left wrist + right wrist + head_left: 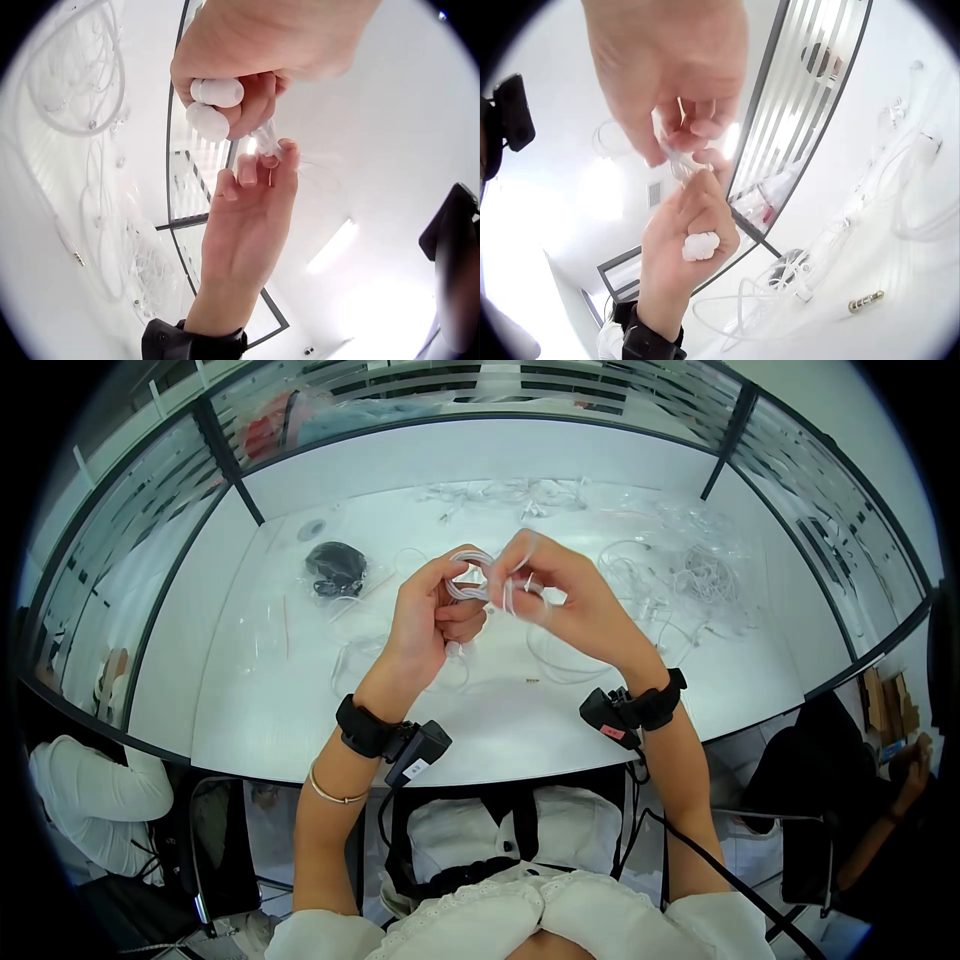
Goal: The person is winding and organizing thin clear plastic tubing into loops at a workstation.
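Above the white table, my left hand (pixel 425 610) grips a small coil of white earphone cable (pixel 468 576) between thumb and fingers. Two white earbuds (pixel 210 120) stick out from its curled fingers in the left wrist view. My right hand (pixel 575 600) pinches the same cable at the coil's right side, with thin loops of it around the fingers. In the right wrist view the pinched cable (pixel 679 163) spans the gap between the two hands, and part of the coil is hidden by fingers.
Tangled white cables (pixel 705 575) lie at the table's right, with more in clear plastic (pixel 515 495) along the back. A black bundle (pixel 335 568) sits at the left. A gold plug (pixel 866 301) lies on the table (pixel 270 730). Low partitions enclose it; people sit on both sides.
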Demonstrator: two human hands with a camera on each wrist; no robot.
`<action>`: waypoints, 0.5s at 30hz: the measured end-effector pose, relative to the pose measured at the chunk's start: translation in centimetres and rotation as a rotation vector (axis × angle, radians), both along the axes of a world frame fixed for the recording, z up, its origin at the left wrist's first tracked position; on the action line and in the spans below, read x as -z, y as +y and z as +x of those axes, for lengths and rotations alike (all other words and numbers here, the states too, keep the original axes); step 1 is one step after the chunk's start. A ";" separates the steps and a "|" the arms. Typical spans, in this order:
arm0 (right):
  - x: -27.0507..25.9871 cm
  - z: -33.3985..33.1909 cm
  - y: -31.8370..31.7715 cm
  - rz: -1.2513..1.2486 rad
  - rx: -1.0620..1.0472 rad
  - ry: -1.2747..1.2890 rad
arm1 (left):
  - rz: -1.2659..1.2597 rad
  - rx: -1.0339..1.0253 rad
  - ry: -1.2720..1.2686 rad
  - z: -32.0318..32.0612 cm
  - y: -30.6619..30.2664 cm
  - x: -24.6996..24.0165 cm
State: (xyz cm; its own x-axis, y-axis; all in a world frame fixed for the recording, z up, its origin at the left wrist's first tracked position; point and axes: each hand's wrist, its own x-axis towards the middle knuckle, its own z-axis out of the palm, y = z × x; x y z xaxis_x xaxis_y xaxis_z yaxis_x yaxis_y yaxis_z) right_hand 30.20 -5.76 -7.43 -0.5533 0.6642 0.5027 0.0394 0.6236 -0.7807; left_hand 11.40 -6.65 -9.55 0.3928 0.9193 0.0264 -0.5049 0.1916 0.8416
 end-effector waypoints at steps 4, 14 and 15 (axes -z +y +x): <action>0.4 -0.2 0.5 -0.152 0.134 0.114 | 0.103 0.039 0.132 0.7 -0.4 -0.6; 0.1 0.5 0.9 -0.222 0.267 0.308 | 0.333 -0.005 0.521 1.6 -1.1 -0.6; -0.1 0.9 1.1 -0.219 0.300 0.315 | 0.317 0.000 0.530 1.6 -1.1 -0.7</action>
